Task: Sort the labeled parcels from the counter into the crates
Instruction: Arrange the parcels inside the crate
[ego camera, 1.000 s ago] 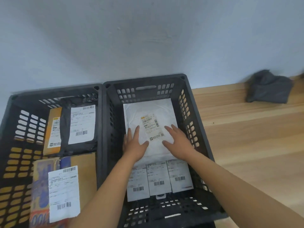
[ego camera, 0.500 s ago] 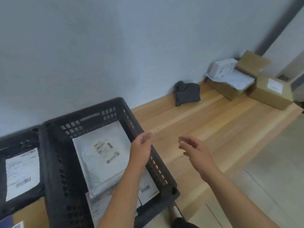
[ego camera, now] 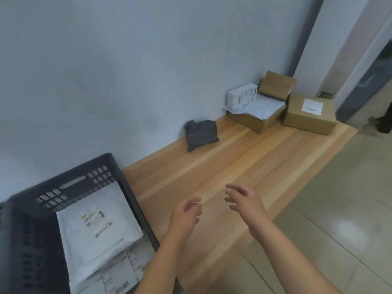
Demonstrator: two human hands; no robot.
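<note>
Left hand (ego camera: 186,213) and right hand (ego camera: 246,206) are hovering empty, fingers loose, right of crate (ego camera: 70,183). Mailer (ego camera: 95,225) is lying inside crate, left of hands. Boxes (ego camera: 305,112) are sitting far right of crate.

Nothing can be read. The white mailer (ego camera: 93,236) in the crate (ego camera: 135,211) at lower left and the brown box (ego camera: 305,119) at upper right carry printed labels, and the white box (ego camera: 241,98) carries dark print, all too blurred.
</note>
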